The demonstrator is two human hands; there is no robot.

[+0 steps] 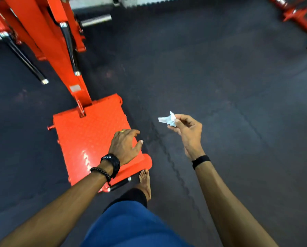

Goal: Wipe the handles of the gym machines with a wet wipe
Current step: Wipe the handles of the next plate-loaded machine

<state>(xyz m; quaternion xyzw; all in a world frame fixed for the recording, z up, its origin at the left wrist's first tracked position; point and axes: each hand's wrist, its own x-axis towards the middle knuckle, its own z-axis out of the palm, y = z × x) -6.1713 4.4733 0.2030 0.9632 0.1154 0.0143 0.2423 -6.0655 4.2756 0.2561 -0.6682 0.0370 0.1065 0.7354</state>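
My right hand point(188, 131) pinches a crumpled white wet wipe point(167, 119) between thumb and fingers, held in the air above the dark floor. My left hand point(126, 145) hovers palm down with its fingers spread over the right side of the orange machine's foot plate point(88, 132); I cannot tell whether it touches the plate. Two chrome-tipped black handles point(24, 59) point(69, 49) slant down from the orange frame point(47, 38) at the upper left. A short black grip bar point(120, 184) lies along the plate's near edge.
My bare foot point(145, 182) stands on the black rubber floor mat point(220, 77) just right of the plate's near corner. A second red machine base point(298, 16) sits at the upper right. A steel bar point(95, 20) crosses behind the frame.
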